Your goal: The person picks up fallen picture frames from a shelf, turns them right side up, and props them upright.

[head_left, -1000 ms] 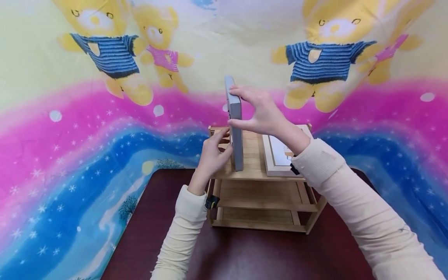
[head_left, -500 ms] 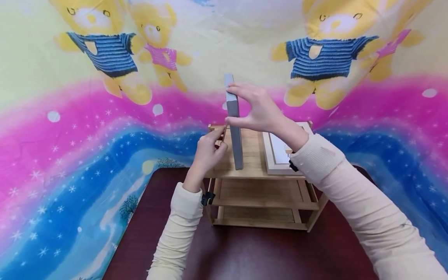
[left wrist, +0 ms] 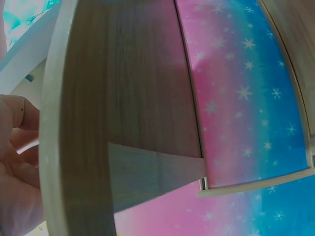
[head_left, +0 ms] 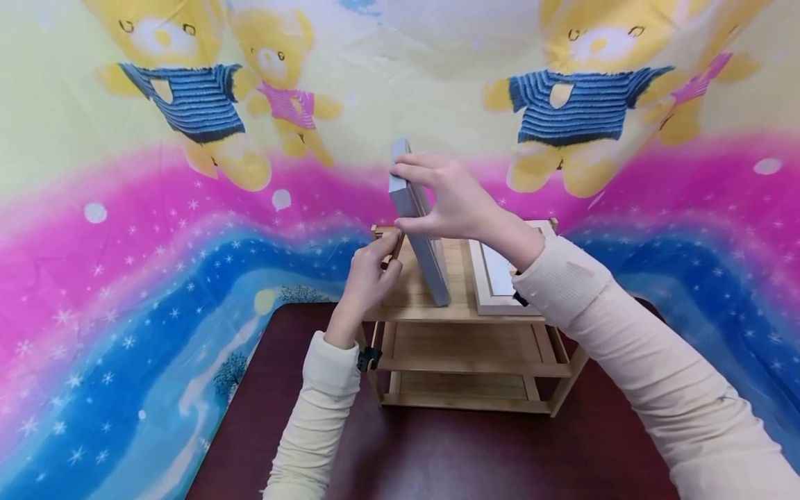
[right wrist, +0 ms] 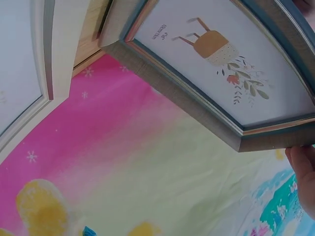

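Observation:
A grey picture frame (head_left: 425, 260) stands on end on the top board of a wooden shelf (head_left: 459, 278), its upper part leaning left. My right hand (head_left: 459, 198) grips its upper end, thumb and fingers spread along the edge. Behind the frame, my left hand (head_left: 367, 276) pinches its thin brown back stand (head_left: 396, 250), held out from the back. In the right wrist view the frame's front (right wrist: 206, 120) shows a print of a vase with leaves, with right fingers (right wrist: 301, 169) at its edge. The left wrist view shows left fingers (left wrist: 19, 123) beyond the shelf's edge.
A white picture frame (head_left: 481, 288) lies on the right of the shelf top. Two lower boards (head_left: 462, 345) sit beneath it. The shelf stands on a dark red table (head_left: 450, 451) before a backdrop (head_left: 437, 83) printed with bears.
The frame's upper end has tilted left, its lower end shifting slightly right, and its front now shows a little. My left hand has drawn left with the back stand between its fingers.

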### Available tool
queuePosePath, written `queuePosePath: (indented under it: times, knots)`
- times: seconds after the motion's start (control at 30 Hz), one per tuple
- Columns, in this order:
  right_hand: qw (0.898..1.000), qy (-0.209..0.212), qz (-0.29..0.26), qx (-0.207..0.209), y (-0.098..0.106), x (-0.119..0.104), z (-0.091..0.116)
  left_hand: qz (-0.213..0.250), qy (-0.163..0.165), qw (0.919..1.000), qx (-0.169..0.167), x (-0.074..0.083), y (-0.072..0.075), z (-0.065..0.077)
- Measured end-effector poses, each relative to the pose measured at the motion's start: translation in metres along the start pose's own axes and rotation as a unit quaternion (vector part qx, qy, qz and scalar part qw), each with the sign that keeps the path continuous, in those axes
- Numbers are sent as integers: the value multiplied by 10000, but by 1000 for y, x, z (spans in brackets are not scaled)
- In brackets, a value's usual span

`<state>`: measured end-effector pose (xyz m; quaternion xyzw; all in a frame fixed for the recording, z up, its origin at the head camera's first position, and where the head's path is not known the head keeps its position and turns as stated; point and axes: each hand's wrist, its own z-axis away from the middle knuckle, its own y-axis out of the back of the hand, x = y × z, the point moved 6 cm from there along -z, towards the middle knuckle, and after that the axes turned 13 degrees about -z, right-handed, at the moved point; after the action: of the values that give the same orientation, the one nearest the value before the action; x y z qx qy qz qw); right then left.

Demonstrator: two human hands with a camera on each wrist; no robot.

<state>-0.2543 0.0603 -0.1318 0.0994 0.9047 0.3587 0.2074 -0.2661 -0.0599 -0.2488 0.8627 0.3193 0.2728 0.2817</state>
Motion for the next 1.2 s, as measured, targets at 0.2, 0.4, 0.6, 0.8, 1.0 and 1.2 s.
queuePosePath:
  times: [0.2, 0.4, 0.6, 0.8, 1.0, 1.2]
  knots:
    - [9993, 27, 79, -352, -3, -2, -1, 74, 2, 10000, -42, -4, -1, 3]
    - [9980, 110, -11, -617, -4, -3, -4, 128, 47, 9999, 43, -6, -1, 6]
    - [9964, 15, -85, -840, -2, 2, -3, -392, -19, 9981, 482, -1, 0, 11]
    - [9961, 130, -168, -856, -2, 3, -3, -685, -212, 9847, 1586, 16, 16, 23]
    - [9960, 92, -158, -870, -4, 2, -2, -201, 102, 9904, 1363, 26, 14, 33]
    - [9966, 91, -129, -809, -3, 1, -2, -787, 202, 9858, 1468, 34, 12, 33]
